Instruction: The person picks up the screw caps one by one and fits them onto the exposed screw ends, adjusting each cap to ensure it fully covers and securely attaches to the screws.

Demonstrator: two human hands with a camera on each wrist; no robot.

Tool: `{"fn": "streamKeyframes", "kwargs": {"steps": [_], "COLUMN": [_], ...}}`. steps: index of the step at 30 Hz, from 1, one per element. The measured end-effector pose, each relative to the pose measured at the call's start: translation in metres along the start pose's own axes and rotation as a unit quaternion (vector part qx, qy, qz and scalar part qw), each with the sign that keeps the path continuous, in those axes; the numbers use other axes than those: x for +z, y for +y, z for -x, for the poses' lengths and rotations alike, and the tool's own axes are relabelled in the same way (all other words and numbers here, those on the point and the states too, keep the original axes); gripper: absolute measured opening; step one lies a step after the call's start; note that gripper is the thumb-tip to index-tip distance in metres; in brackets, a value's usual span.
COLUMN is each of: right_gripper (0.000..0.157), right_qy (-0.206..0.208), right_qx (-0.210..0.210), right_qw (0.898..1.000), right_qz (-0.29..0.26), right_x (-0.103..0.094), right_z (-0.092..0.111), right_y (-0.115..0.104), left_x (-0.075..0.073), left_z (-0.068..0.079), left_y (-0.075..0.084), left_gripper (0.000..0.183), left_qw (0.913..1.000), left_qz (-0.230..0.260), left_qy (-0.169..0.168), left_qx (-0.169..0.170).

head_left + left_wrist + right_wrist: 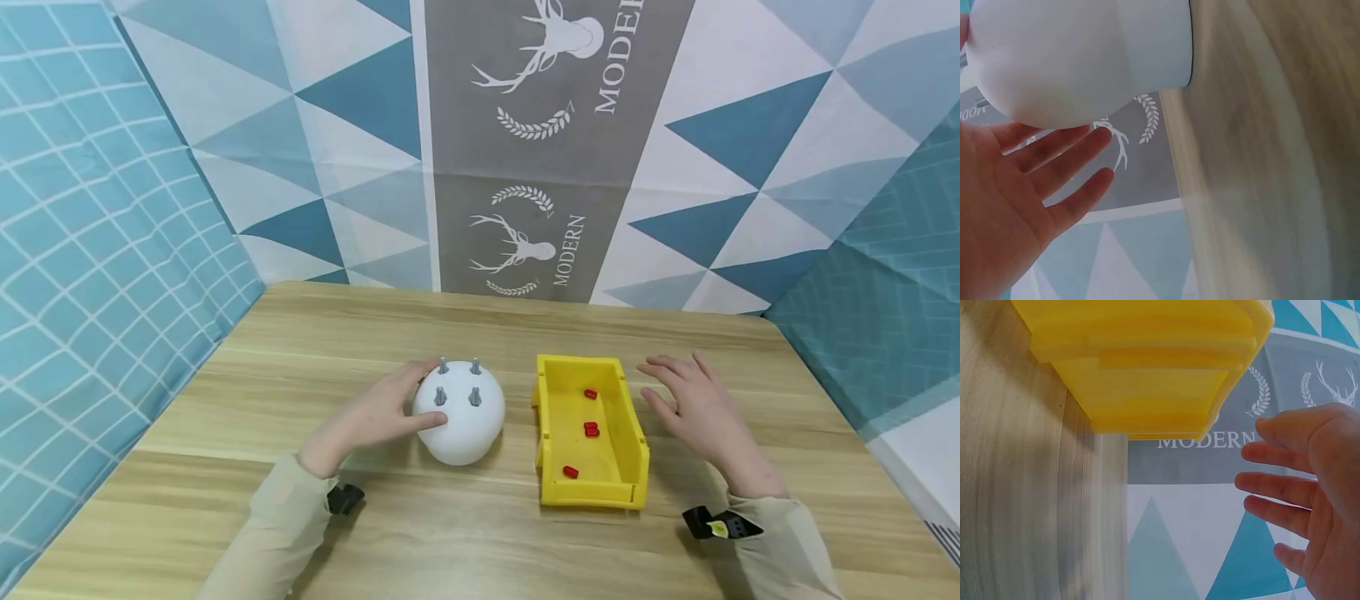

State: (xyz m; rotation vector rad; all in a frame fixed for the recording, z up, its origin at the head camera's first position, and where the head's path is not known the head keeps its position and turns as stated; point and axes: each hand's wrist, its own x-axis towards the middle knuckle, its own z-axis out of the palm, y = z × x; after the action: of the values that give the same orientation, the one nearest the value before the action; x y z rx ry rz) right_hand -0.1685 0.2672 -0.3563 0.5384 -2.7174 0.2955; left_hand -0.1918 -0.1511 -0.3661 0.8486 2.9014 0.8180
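Observation:
A white, round-sided block (459, 429) stands on the table, with several silver threaded pegs (475, 397) sticking up from its top. My left hand (381, 410) holds it from the left, thumb on the near side and fingers toward the far side. In the left wrist view, part of that hand's fingers (1066, 165) extends past the white block (1079, 56), some tips hidden behind it. To the right sits a yellow bin (558, 493) with several small red pieces (591, 394) inside. Beside its right wall hovers my right hand (697, 408), fingers spread and holding nothing.
A wooden table (450, 542) carries everything. Behind it hangs a patterned cloth (360, 208) with triangles and a grey deer panel. Blue tiled-pattern cloth (97, 250) closes off the left side, and teal cloth (892, 317) the right.

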Motion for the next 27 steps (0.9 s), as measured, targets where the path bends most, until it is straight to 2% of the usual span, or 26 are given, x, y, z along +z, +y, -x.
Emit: {"fn": "streamKeyframes", "kwargs": {"steps": [3, 6, 10, 13, 21, 27], "right_gripper": [0.036, 0.035, 0.035, 0.034, 0.030, 0.029], "right_qy": [0.000, -0.010, -0.031, -0.036, -0.039, -0.048], "right_qx": [0.001, 0.012, 0.026, 0.028, 0.000, -0.019], "right_qw": [1.000, 1.000, 0.999, 0.999, 0.999, 0.999], "right_qz": [0.002, -0.002, -0.011, -0.015, -0.013, -0.011], "right_x": [0.001, 0.002, 0.002, 0.001, 0.006, 0.007], "right_z": [0.000, 0.000, -0.001, -0.001, -0.002, 0.000], "right_y": [-0.002, -0.006, -0.012, -0.015, -0.026, -0.033], "left_x": [0.002, 0.005, 0.009, 0.010, 0.008, 0.007], "left_z": [0.001, 0.001, 0.001, -0.001, 0.000, 0.001], "left_y": [0.000, -0.001, -0.004, -0.004, -0.006, -0.005], "left_gripper": [0.084, 0.084, 0.083, 0.082, 0.082, 0.082], "left_qw": [0.9999, 0.9986, 0.9901, 0.9842, 0.9807, 0.9815], "left_qz": [0.010, 0.051, 0.133, 0.170, 0.187, 0.181], "left_qy": [-0.001, -0.005, -0.020, -0.025, -0.036, -0.038], "left_qx": [-0.005, -0.015, -0.038, -0.044, -0.046, -0.049]}}
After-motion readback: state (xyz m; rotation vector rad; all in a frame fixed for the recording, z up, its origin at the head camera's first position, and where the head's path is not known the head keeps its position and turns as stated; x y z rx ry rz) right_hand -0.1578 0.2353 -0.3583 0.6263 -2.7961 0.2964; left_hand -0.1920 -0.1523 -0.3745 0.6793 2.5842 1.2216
